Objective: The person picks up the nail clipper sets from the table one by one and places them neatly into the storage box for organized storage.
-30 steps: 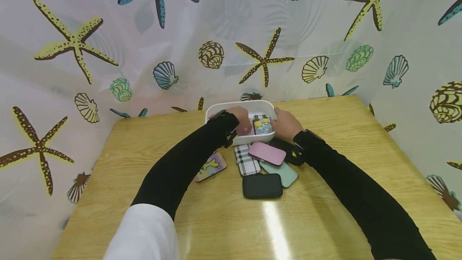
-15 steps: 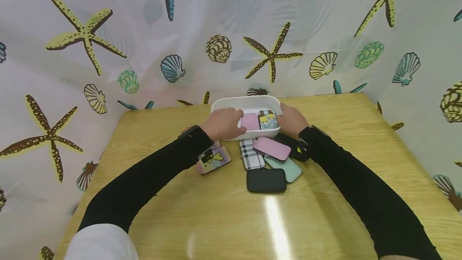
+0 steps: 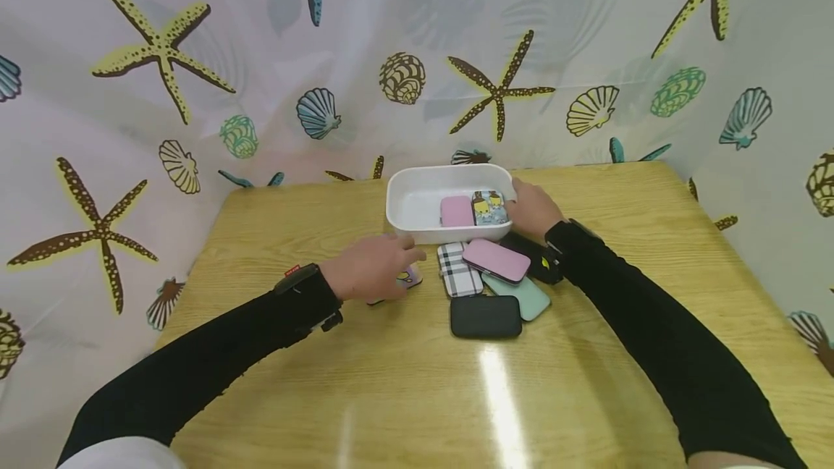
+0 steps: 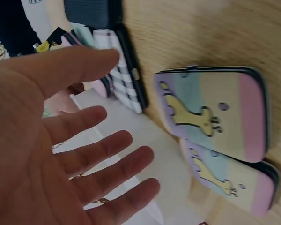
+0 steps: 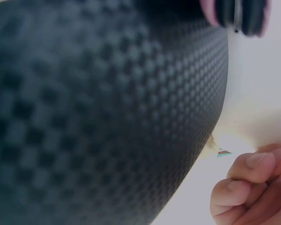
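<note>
My right hand (image 3: 536, 210) holds the right end of a white plastic bin (image 3: 417, 234), its fingers (image 5: 253, 171) curled against the wall in the right wrist view. In the bin's right half lie a small pink case (image 3: 456, 211) and a cartoon-print case (image 3: 490, 210). My left hand (image 3: 374, 266) hovers holding nothing, fingers spread and thumb apart. Beneath it are two pastel giraffe-print clasp cases (image 4: 210, 112) on the table, partly overlapping; the hand mostly covers them in the head view.
In front of the bin, a plaid case (image 3: 459, 272), pink case (image 3: 496, 260), mint case (image 3: 529, 300) and black case (image 3: 486, 317) lie clustered on the wooden table (image 3: 293, 368). A textured black case (image 5: 107, 117) lies below my right hand. A seashell-print cloth (image 3: 352, 56) hangs behind.
My left hand has come out of the bin, leaving the small pink case inside, and moved left and nearer over the giraffe cases. My right hand stays at the bin's end.
</note>
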Action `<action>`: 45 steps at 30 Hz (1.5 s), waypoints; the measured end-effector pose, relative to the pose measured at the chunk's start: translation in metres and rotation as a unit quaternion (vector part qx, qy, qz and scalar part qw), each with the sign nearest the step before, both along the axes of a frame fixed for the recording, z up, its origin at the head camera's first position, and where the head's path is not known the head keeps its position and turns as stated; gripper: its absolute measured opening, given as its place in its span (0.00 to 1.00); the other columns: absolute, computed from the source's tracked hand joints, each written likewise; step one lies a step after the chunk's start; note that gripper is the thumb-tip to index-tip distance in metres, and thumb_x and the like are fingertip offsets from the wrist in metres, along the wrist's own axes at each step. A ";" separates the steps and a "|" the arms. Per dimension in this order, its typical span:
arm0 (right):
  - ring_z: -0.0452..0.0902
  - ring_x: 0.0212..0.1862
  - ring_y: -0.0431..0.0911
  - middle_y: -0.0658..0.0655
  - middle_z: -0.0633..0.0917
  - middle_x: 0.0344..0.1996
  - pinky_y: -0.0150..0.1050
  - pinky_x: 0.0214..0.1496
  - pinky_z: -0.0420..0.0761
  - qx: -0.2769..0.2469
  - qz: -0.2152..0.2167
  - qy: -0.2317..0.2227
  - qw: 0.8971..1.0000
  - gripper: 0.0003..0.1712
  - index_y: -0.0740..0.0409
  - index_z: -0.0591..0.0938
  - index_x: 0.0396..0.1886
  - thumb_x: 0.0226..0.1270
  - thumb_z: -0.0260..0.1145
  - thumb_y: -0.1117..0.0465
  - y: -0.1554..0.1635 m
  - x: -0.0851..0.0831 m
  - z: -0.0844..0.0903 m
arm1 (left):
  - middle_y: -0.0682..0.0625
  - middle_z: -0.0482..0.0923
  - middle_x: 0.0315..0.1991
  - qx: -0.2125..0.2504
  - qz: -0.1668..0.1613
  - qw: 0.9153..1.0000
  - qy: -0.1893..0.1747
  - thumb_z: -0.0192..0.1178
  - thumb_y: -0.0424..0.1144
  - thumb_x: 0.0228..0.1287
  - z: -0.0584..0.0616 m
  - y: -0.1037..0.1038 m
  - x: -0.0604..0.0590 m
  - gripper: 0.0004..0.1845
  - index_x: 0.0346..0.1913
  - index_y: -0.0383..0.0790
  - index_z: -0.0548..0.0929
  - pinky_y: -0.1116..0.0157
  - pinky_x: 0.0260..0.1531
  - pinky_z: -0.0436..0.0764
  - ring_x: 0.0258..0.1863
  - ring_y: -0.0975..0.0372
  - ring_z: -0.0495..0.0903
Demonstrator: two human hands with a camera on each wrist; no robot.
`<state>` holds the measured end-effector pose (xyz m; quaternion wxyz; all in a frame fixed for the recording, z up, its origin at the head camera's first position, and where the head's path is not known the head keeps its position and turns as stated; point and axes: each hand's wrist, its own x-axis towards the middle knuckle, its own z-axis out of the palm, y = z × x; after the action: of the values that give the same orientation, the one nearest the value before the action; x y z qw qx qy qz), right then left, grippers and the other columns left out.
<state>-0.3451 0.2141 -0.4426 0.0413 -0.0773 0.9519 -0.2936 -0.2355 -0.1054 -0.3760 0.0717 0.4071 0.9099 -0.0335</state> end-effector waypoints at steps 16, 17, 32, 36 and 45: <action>0.78 0.57 0.60 0.73 0.77 0.61 0.59 0.62 0.75 -0.007 -0.002 -0.008 1.000 0.31 0.71 0.61 0.74 0.76 0.52 0.63 0.000 -0.001 -0.001 | 0.39 0.69 0.64 -0.048 0.032 0.998 -0.008 0.68 0.38 0.61 -0.044 -0.018 0.005 0.36 0.71 0.45 0.66 0.41 0.44 0.80 0.58 0.47 0.74; 0.77 0.57 0.60 0.73 0.77 0.62 0.59 0.63 0.75 -0.009 -0.004 -0.010 1.000 0.31 0.71 0.61 0.74 0.76 0.52 0.63 -0.001 -0.001 -0.001 | 0.39 0.69 0.63 -0.043 0.029 0.999 -0.007 0.67 0.37 0.61 -0.046 -0.018 0.006 0.35 0.71 0.44 0.66 0.45 0.44 0.81 0.58 0.47 0.74; 0.77 0.53 0.59 0.73 0.77 0.60 0.57 0.60 0.76 -0.008 -0.006 -0.009 1.000 0.32 0.73 0.60 0.74 0.75 0.52 0.63 0.001 -0.002 0.000 | 0.45 0.67 0.67 -0.038 -0.032 0.999 -0.011 0.65 0.33 0.60 -0.050 -0.010 0.019 0.37 0.74 0.38 0.66 0.58 0.59 0.77 0.65 0.52 0.69; 0.78 0.52 0.59 0.73 0.77 0.60 0.57 0.60 0.77 -0.007 -0.006 -0.006 1.000 0.32 0.73 0.60 0.74 0.76 0.52 0.63 0.001 -0.002 -0.001 | 0.46 0.67 0.66 -0.025 -0.034 0.998 -0.038 0.65 0.33 0.60 -0.049 -0.007 0.021 0.38 0.74 0.42 0.67 0.55 0.62 0.75 0.65 0.54 0.68; 0.78 0.53 0.59 0.73 0.78 0.58 0.57 0.59 0.77 -0.008 -0.007 0.006 1.000 0.31 0.72 0.63 0.73 0.75 0.52 0.63 -0.001 0.000 -0.003 | 0.48 0.67 0.67 -0.009 -0.042 0.998 -0.048 0.63 0.28 0.58 -0.050 -0.007 0.021 0.37 0.72 0.51 0.70 0.50 0.57 0.76 0.66 0.54 0.67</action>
<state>-0.3452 0.2134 -0.4453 0.0334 -0.0728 0.9503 -0.3007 -0.2149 -0.1128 -0.4259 0.1177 0.4457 0.8870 -0.0245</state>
